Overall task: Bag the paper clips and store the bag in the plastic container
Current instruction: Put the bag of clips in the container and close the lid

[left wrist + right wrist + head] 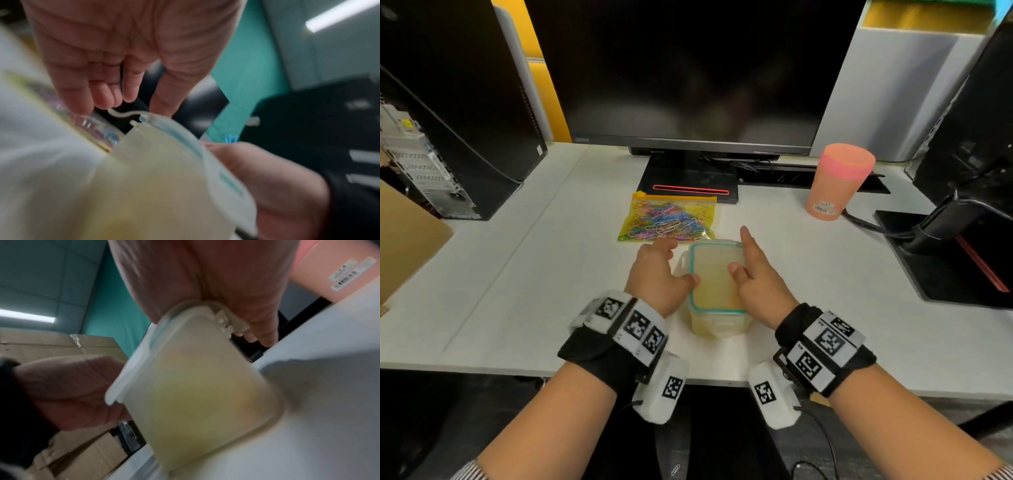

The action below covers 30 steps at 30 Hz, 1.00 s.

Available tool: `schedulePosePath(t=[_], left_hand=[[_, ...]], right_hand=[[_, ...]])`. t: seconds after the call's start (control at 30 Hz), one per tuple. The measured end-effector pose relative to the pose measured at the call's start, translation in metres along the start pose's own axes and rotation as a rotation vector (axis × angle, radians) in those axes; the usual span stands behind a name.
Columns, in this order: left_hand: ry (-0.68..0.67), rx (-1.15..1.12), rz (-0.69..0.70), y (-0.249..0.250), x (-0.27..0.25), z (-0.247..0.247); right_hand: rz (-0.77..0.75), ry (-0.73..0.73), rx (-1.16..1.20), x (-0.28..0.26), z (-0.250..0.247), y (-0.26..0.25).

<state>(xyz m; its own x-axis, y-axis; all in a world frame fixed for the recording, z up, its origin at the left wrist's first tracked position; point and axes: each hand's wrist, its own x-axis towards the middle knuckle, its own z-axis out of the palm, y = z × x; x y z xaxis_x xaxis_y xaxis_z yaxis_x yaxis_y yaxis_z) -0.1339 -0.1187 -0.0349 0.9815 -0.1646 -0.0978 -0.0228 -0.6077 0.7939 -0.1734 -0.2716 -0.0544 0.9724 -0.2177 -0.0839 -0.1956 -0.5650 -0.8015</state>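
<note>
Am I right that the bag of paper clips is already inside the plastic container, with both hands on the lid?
Not quite. In the head view the bag of paper clips lies on the desk beyond the plastic container, not inside it. The rest holds: the left hand and right hand are both on the lid.

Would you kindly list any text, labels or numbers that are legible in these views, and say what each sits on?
No text is legible.
Sticker on the pink cup: barcode and print, too small.
Monitor bezel logo: blurred.
Wristband markers: patterns, no words.
Bag of paper clips: yellow markings unreadable.
</note>
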Motion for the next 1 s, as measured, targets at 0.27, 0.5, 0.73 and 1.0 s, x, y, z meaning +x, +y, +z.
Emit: schedulePosePath(t=[0.27, 0.5, 0.73, 1.0], left_hand=[[-0.065, -0.131, -0.014, -0.004, -0.010, 0.008], [-0.289, -0.694, -0.349, -0.005, -0.010, -0.001], [-0.336, -0.701, -0.341, -0.009, -0.013, 0.005], [-0.149, -0.287, -0.052, 0.000, -0.027, 0.007]], right_hand=[[0.136, 0.116, 0.437, -0.002, 0.005, 0.003], [-0.176, -0.039, -0.135, -0.004, -0.008, -0.002], [-0.221, -0.056, -0.528, -0.006, 0.002, -0.006], [0.043, 0.060, 0.292, -0.004, 0.004, -0.003]])
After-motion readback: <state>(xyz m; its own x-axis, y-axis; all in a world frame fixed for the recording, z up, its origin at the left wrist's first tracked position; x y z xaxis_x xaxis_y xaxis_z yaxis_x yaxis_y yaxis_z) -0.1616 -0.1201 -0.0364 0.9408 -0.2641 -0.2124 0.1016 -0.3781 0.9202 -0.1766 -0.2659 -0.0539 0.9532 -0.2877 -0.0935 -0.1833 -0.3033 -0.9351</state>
